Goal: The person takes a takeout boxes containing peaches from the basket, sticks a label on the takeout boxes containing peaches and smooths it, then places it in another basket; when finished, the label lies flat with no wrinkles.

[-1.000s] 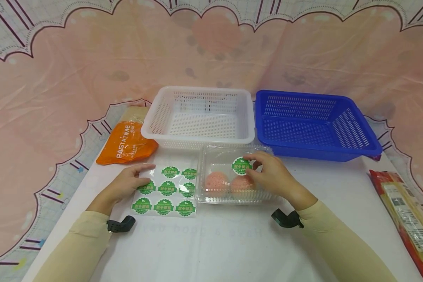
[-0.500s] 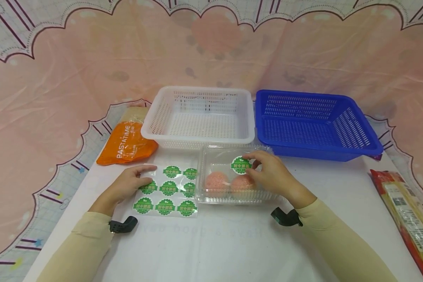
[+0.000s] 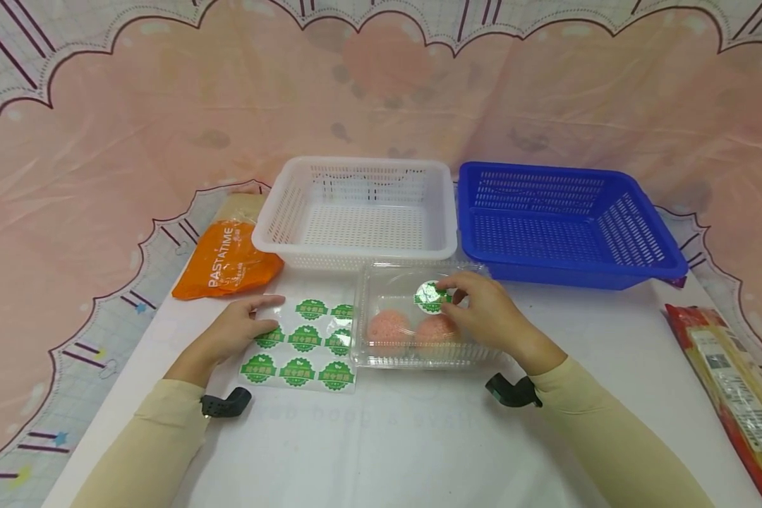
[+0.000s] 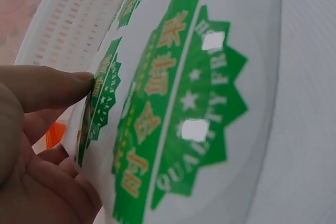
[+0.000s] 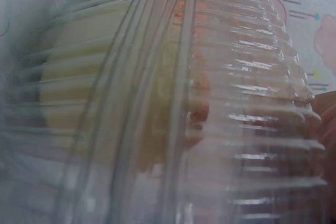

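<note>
In the head view, my right hand (image 3: 485, 310) pinches a round green-and-white sticker (image 3: 429, 297) by its right edge, over the lid of a clear plastic clamshell box (image 3: 381, 282). Two pinkish round fruits (image 3: 390, 331) lie inside the box; I cannot tell whether the sticker touches the lid. My left hand (image 3: 231, 331) holds the left edge of a sheet of the same stickers (image 3: 305, 339), left of the box. Its thumb presses on top, with the other fingers behind the sheet (image 4: 178, 93) in the left wrist view. The ribbed side of the box (image 5: 236, 103) fills the right wrist view.
A white basket (image 3: 355, 254) and a blue basket (image 3: 571, 271) stand side by side behind the box. An orange pasta bag (image 3: 228, 264) lies at the left. At the right edge lies a red-and-clear packet (image 3: 730, 381). Both wrists wear black cameras.
My left hand and the sticker sheet have shifted slightly to the right. Light now glints more on the sticker in my right hand, which stays over the same part of the lid.
</note>
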{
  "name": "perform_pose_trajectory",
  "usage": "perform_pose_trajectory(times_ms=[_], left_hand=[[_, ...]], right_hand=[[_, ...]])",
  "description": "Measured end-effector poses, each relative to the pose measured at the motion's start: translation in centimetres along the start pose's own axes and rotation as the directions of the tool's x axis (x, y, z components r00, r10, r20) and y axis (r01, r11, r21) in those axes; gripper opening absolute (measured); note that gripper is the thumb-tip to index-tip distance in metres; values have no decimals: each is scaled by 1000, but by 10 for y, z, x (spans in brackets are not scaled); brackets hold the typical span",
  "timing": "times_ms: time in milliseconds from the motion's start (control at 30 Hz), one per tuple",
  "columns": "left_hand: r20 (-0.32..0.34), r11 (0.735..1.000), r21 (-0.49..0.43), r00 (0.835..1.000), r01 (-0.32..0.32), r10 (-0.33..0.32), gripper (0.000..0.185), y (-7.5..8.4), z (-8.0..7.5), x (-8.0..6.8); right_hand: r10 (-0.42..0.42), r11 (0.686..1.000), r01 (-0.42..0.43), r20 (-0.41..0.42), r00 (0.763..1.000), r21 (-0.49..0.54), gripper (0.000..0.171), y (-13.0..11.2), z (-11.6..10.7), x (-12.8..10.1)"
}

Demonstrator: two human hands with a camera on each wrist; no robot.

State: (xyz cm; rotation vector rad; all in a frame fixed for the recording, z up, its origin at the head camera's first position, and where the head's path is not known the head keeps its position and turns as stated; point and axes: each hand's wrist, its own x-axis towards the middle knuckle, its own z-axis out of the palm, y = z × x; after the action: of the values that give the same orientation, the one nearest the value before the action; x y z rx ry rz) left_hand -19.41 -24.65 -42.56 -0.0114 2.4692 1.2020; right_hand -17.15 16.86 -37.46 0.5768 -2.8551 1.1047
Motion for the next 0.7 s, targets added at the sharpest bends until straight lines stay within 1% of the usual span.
perform_pose_trajectory(times_ms=[267, 367, 700], left_hand=[[-13, 998, 63, 1000, -15, 15, 56, 1, -1, -1], [-22, 996, 87, 1000, -10, 12, 56, 0, 0, -1], [-26, 992, 125, 1000, -3, 6, 56, -1, 0, -1]], right_hand=[[10, 1000, -10, 13, 1000, -28, 35, -1, -1, 1], [12, 999, -11, 19, 1000, -34, 36, -2, -1, 2], [28, 999, -26, 38, 999, -42, 38, -5, 0, 5]])
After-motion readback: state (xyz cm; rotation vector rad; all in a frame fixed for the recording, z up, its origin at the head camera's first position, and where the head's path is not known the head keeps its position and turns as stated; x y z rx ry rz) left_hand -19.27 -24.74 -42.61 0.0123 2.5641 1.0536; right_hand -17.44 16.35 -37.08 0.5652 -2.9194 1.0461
